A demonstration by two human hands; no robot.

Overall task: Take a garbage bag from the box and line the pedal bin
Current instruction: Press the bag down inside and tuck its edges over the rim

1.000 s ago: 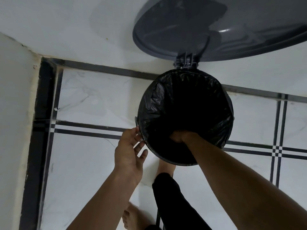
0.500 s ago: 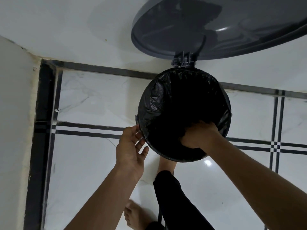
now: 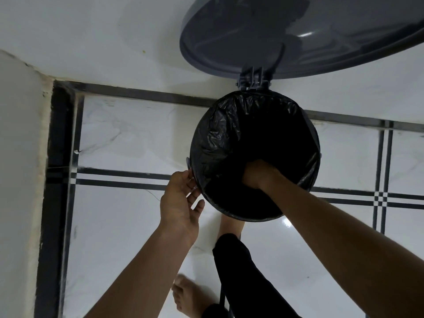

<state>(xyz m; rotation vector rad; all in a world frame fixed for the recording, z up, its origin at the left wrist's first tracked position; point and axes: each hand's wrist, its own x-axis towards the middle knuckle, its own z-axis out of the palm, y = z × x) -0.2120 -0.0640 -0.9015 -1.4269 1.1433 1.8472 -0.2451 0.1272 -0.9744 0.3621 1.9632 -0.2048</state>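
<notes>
The grey pedal bin [image 3: 188, 162] stands on the tiled floor with its lid [image 3: 286, 35] raised against the wall. A black garbage bag [image 3: 220, 138] lines the inside, and its crinkled edge is folded over the rim all round. My left hand [image 3: 181, 203] rests its fingertips on the bin's left rim, thumb spread away from it. My right hand [image 3: 259, 175] reaches down inside the bag on the right side; its fingers are hidden in the black plastic. No box of bags is in view.
A bare foot [image 3: 229, 226] below a black trouser leg [image 3: 241, 271] sits at the bin's base, and a second foot [image 3: 183, 292] stands nearer. A white wall [image 3: 18, 157] closes the left side and another wall runs behind the bin. The floor is white tile with dark stripes.
My right hand has shifted inside the bag, from the near rim to the right and then slightly deeper. My left hand has stayed at the left rim.
</notes>
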